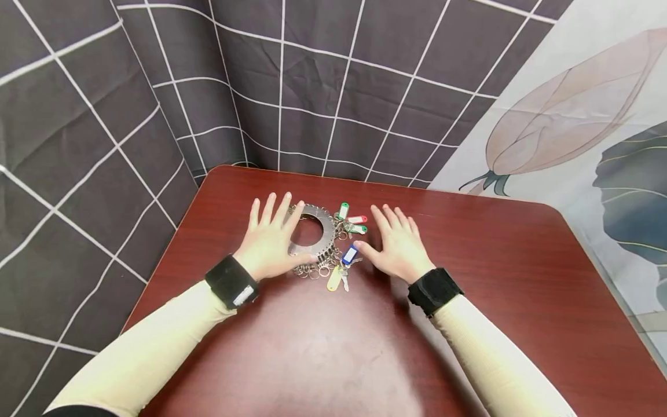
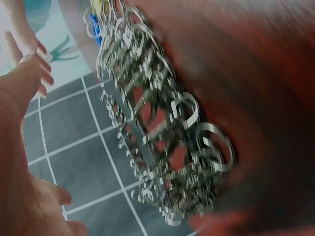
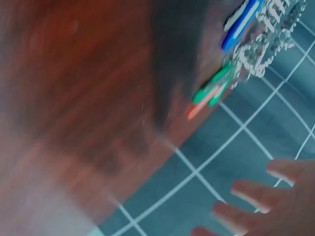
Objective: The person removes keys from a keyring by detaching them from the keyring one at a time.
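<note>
Metal key organizer disc (image 1: 319, 231), ringed, with coloured tags (image 1: 350, 227).

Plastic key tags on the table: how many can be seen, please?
5. Green tag, red tag and second green tag beside the metal ring; blue tag and yellow tag nearer. Hands may hide others.

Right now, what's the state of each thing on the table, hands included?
Round grey metal key organiser ring: flat on the table, small split rings hanging round its edge.
Coloured plastic key tags: green, red, blue and yellow, fanned out on the ring's right side.
Left hand: fingers straight and spread, over the ring's left part.
Right hand: fingers straight, beside the tags, holding nothing.
Dark red wooden table: bears all of it.
</note>
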Demonstrator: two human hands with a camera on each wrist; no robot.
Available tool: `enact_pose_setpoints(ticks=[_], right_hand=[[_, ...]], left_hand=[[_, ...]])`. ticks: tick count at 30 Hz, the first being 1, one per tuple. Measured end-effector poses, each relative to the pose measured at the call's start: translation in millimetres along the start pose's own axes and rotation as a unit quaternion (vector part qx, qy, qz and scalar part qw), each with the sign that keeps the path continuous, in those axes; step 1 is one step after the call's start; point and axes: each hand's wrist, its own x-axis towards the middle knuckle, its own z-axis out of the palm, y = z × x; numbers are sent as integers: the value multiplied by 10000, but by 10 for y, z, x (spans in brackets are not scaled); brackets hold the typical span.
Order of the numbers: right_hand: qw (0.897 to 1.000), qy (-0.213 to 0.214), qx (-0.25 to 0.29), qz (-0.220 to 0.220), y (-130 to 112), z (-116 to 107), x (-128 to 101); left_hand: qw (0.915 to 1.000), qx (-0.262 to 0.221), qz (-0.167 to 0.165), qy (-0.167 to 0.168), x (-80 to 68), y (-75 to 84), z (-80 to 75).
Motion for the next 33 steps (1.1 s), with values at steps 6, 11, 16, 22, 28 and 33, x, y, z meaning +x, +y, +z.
enact_pose_setpoints(ticks=[6, 11, 16, 22, 28, 33], right_hand=[[9947, -43, 715, -737, -195, 106, 14], [9901, -441, 1080, -781, -351, 191, 31], [9902, -656, 951, -787, -445, 243, 24], [9899, -1139, 528, -659, -469, 232, 2], [9868, -1396, 616, -536, -430, 222, 19], [9845, -1567, 732, -288, -338, 200, 56]], left_hand=[[9989, -86, 449, -107, 11, 148, 74], [9958, -155, 861, -286, 23, 262, 109], [9940, -123, 938, -548, 13, 307, 117], [9919, -319, 1033, -662, 29, 334, 114], [9899, -736, 1038, -628, 44, 355, 178], [9881, -814, 1129, -652, 78, 407, 179]])
